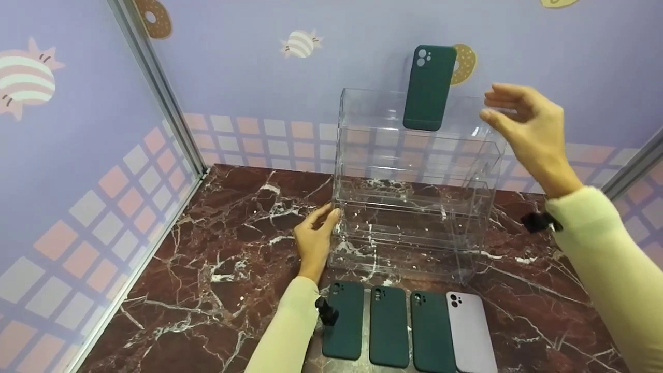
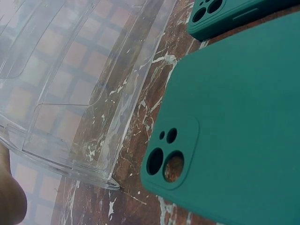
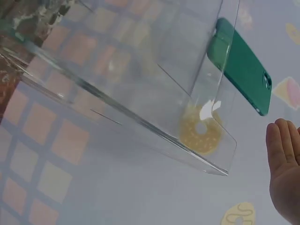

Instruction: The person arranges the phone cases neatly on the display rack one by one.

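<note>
A clear plastic tiered display stand [image 1: 414, 194] stands on the marble-patterned surface. At its left side edge, my left hand [image 1: 314, 235] holds on with thumb and fingertips; the left wrist view shows just part of that hand [image 2: 10, 199] beside the clear wall. A green phone case [image 1: 431, 85] with camera cutouts leans upright in the top tier, toward its right. My right hand [image 1: 536, 116] is raised to the right of this case, apart from it, holding nothing. In the right wrist view its fingers [image 3: 284, 140] look extended near the green case [image 3: 246, 70].
In front of the stand lie several dark green phone cases [image 1: 388, 326] and one pale lilac case [image 1: 472, 331] in a row. A patterned purple wall [image 1: 248, 67] rises behind the stand, and another wall panel [image 1: 67, 171] stands at the left.
</note>
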`<state>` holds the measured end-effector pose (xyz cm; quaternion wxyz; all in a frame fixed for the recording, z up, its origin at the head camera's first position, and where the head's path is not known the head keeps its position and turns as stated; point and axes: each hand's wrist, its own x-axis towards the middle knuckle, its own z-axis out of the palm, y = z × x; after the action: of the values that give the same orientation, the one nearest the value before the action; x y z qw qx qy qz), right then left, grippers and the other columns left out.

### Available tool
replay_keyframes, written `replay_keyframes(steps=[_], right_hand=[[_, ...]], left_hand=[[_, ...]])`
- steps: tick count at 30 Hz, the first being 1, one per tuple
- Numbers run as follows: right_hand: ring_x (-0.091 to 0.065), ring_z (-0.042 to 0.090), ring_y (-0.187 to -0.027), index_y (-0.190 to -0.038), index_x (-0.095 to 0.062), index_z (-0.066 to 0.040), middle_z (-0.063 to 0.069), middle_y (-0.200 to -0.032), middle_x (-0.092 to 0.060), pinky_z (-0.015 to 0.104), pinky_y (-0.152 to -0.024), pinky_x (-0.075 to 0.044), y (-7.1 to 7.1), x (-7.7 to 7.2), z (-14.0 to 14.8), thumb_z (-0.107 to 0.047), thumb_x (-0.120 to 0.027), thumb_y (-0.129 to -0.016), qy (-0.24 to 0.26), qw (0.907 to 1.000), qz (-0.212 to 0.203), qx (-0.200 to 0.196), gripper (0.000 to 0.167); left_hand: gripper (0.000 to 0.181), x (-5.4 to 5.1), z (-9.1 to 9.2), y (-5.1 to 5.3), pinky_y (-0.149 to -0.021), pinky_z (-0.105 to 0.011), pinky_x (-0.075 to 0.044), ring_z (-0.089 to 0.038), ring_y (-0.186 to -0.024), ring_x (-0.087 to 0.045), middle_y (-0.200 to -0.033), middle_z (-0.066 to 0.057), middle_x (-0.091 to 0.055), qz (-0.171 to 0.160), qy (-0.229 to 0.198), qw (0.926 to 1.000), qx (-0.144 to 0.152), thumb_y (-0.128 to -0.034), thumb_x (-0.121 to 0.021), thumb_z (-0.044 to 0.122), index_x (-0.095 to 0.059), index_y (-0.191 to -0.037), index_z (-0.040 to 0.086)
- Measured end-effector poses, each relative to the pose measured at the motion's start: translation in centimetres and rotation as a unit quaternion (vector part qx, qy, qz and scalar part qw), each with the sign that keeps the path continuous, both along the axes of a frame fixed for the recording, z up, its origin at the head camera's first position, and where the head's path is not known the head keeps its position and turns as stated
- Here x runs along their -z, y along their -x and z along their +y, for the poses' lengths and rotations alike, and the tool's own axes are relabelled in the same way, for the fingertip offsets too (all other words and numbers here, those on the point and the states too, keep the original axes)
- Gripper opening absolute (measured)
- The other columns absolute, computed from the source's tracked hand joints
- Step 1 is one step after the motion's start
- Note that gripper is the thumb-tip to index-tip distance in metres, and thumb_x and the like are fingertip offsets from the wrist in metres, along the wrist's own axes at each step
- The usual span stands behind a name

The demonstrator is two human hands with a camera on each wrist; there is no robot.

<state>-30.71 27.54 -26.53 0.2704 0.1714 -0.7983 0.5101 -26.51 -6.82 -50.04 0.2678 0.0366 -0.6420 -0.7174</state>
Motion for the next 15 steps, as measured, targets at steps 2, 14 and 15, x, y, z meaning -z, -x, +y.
replay_keyframes(steps=[2, 14, 15], right_hand=[[-0.070, 0.018, -0.116, -0.137, -0.068, -0.006, 0.014, -0.132, -0.071, 0.024, -0.098, -0.054, -1.0, 0.9, 0.2, -0.006, -0.083, -0.093, -0.002, 0.9999, -0.007, -0.010, 0.047], [-0.073, 0.016, -0.110, -0.136, -0.067, 0.000, 0.016, -0.127, -0.073, 0.024, -0.092, -0.057, -5.7, 5.7, 1.5, 0.006, -0.079, -0.092, -0.025, 0.9988, -0.005, -0.041, 0.045], [-0.073, 0.015, -0.110, -0.136, -0.067, 0.000, 0.016, -0.127, -0.073, 0.024, -0.092, -0.057, -6.1, 6.1, 1.7, 0.006, -0.079, -0.092, -0.028, 0.9988, -0.007, -0.039, 0.046]], left_hand=[[0.023, -0.1, 0.0, 0.0, -0.071, -0.021, -0.056, -0.016, -0.085, -0.076, -0.100, -0.011, -0.080, 0.000, -0.002, 1.0000, 0.000, -0.0906, -0.086, 0.010, -0.082, -0.112, 0.001], [0.022, 0.1, 0.2, 0.2, -0.072, -0.020, -0.057, -0.013, -0.084, -0.074, -0.102, -0.013, -0.080, 0.009, -0.010, 0.9999, -0.005, -0.0903, -0.086, 0.006, -0.082, -0.111, 0.000], [0.022, 0.1, 0.2, 0.2, -0.072, -0.020, -0.056, -0.011, -0.083, -0.074, -0.101, -0.013, -0.080, 0.009, -0.010, 0.9999, -0.007, -0.0901, -0.086, 0.005, -0.082, -0.110, -0.001]])
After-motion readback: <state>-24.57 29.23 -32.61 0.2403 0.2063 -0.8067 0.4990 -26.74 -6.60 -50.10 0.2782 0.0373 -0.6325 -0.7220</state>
